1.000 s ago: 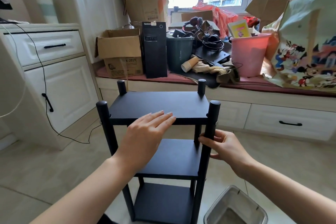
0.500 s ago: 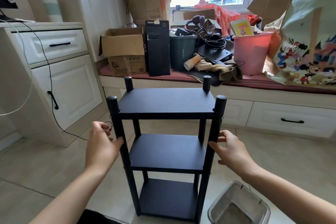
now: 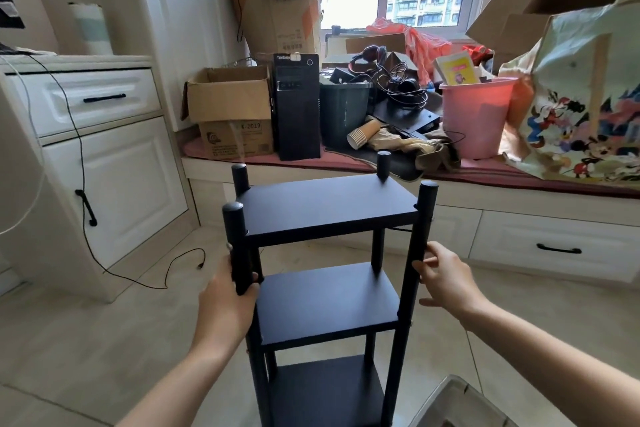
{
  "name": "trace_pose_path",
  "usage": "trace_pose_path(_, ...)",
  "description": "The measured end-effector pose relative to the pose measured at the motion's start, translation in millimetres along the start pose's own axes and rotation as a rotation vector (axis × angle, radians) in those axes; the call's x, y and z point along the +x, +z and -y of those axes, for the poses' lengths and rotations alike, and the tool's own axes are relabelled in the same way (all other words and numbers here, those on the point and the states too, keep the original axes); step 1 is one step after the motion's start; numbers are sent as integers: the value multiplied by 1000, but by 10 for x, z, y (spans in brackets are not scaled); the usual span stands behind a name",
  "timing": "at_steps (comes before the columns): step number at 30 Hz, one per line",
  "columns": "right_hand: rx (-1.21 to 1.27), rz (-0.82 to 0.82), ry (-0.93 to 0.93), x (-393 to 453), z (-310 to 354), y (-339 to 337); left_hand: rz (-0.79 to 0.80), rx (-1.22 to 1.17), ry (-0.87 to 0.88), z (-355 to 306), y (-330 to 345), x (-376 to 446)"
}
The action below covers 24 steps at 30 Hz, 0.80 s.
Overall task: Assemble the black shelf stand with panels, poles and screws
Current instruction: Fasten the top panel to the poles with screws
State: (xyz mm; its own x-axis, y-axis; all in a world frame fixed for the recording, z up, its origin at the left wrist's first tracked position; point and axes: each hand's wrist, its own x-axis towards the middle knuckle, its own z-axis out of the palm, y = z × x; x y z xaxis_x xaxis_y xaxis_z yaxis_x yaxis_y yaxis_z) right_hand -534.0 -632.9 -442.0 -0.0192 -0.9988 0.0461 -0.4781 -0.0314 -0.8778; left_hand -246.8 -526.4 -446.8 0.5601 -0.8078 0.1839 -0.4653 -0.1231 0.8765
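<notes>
Black shelf stand (image 3: 329,204), left hand (image 3: 228,298) now gripping front pole (image 3: 239,250), right hand (image 3: 446,274) still gripping

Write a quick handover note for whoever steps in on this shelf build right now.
Left hand: grips the front left pole below the top panel.
Right hand: fingers on the front right pole; firmness of hold unclear.
Shelf stand: upright on the floor, three panels on four poles.
Done: frame looks assembled.
Left: probably check the screws and steadiness; the screws are hard to make out here.
</notes>
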Motion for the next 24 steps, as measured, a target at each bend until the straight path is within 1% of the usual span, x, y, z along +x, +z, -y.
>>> trace_pose_path(3, -18, -64, -20, 247, -40, -35, 32, -38, 43, -12, 136, -69)
trace_pose_path(9, -1, -150, 8, 704, -148, -64, 73, -79, 107, -106, 423, -139)
trace_pose_path(17, -1, -231, 22, 1137, -267, -131, 183, -98, 112, -247, 750, -305)
trace_pose_path(19, 12, -226, 29, 1180, -299, -163, 220, -106, 115, -285, 820, -360)
trace_pose_path(24, 11, -123, 29, 996, -325, -189, 294, -116, 127, -360, 879, -424)
